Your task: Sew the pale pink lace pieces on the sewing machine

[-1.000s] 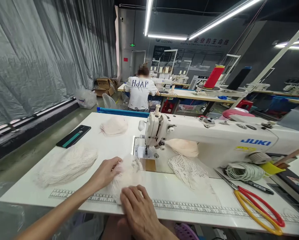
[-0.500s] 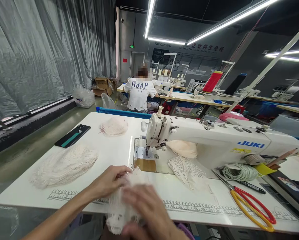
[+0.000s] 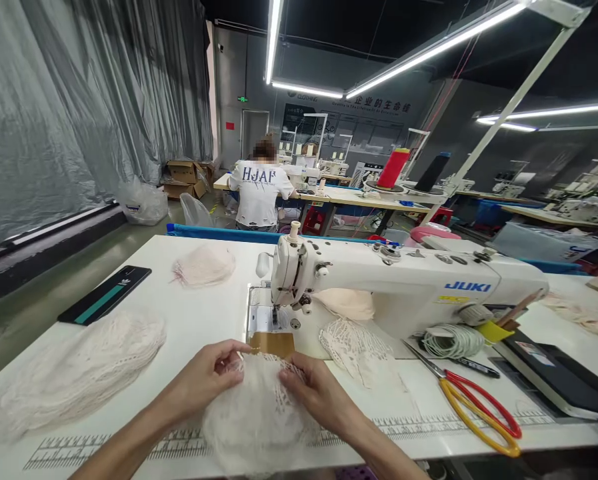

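Note:
Between my two hands is a piece of white lace fabric [image 3: 259, 417], its upper edge spread just in front of the sewing machine's needle plate and its lower part hanging toward the table's front edge. My left hand [image 3: 209, 375] pinches the upper left corner between thumb and fingers. At the upper right, my right hand [image 3: 319, 387] grips the same edge, thumb on top. Just beyond them stands a white sewing machine [image 3: 379, 273], its needle and presser foot [image 3: 275, 316] above the plate. More lace cloth [image 3: 356, 347] lies under the machine's arm.
A stack of lace pieces [image 3: 83, 367] and a dark phone [image 3: 106, 293] lie at left, a smaller pale pile [image 3: 206, 265] behind. Right of the machine are scissors [image 3: 479, 410], a cord coil [image 3: 451, 341] and a black notebook [image 3: 559, 380]. A person [image 3: 259, 190] sits ahead.
The lace, bunched and blurred under my moving right hand before, is now spread flatter. My right hand has moved up to its upper right edge. The view has shifted slightly right.

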Available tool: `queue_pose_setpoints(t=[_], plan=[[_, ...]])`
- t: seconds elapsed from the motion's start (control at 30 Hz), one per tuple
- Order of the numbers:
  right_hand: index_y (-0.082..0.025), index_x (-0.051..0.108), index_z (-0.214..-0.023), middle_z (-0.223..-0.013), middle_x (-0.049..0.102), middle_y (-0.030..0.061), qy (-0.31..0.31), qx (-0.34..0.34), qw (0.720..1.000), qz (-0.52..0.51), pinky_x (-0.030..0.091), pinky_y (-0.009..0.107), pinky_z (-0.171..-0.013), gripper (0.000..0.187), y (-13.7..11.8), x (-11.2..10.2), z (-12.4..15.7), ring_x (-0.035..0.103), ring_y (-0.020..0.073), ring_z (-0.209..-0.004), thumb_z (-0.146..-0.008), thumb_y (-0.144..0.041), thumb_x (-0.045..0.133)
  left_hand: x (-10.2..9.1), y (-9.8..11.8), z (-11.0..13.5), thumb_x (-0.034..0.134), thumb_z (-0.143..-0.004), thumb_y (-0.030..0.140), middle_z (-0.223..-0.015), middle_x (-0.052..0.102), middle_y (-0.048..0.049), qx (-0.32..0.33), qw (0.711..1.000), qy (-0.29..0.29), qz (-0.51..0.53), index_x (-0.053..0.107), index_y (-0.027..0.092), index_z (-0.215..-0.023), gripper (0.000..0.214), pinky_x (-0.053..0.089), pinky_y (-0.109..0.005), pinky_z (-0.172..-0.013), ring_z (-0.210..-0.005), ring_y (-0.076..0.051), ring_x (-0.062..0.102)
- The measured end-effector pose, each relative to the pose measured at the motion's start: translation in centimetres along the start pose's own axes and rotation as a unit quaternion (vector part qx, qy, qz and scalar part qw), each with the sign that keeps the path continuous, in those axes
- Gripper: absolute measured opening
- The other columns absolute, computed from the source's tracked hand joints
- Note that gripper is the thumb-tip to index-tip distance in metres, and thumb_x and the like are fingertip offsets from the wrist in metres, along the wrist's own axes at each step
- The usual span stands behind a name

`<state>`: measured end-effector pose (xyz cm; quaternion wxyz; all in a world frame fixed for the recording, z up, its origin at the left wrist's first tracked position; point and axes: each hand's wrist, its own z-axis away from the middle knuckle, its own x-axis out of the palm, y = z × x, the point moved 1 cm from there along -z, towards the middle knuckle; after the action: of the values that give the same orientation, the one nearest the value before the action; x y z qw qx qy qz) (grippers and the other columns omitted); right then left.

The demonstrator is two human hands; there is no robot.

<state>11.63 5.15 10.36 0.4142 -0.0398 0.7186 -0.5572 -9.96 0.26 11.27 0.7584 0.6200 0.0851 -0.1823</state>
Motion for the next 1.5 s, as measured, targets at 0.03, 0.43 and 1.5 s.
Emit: queue_pose_setpoints(t=[0.03,0.43,1.5], plan=[[-0.017,0.049,-0.074,-0.065,0.048,-0.0019,0.004,0.0,1.0,0.001,0.034,0.023,-0.053,0.02,0.2,-0.4,0.1,0.044,0.0123,-0.059,-0.089,-0.029,0.043,0.0,0.4,-0.6,0.057,-0.07,0.034,-0.077,0.044,0.0024,-0.001,1.0,0.005,0.006,0.058,0.017,-0.108,0.042,0.037,-0.028,-0.07,-0.074,-0.015,0.045],[-0.019,0.05,-0.069,-0.065,0.052,-0.0017,0.005,-0.016,1.0,0.024,0.034,0.024,-0.058,0.015,1.1,-0.2,-4.5,0.048,0.0135,-0.063,-0.083,-0.017,0.046,1.1,0.2,-5.6,0.068,-0.064,0.034,-0.085,0.055,-0.001,-0.012,0.999,-0.051,-0.004,0.063,0.016,-0.087,0.03,0.037,-0.026,-0.07,-0.084,-0.021,0.051],[-0.018,0.06,-0.085,-0.074,0.065,0.0047,0.078,0.029,0.941,0.329,0.026,0.027,-0.053,0.013,4.2,-1.6,-5.9,0.059,0.0207,-0.065,-0.077,-0.014,0.05,5.2,-0.8,-6.9,0.025,-0.097,0.014,-0.086,0.064,-0.0053,0.452,0.763,0.185,-0.424,0.061,0.014,-0.093,0.036,0.041,-0.032,-0.077,-0.084,-0.017,0.058]])
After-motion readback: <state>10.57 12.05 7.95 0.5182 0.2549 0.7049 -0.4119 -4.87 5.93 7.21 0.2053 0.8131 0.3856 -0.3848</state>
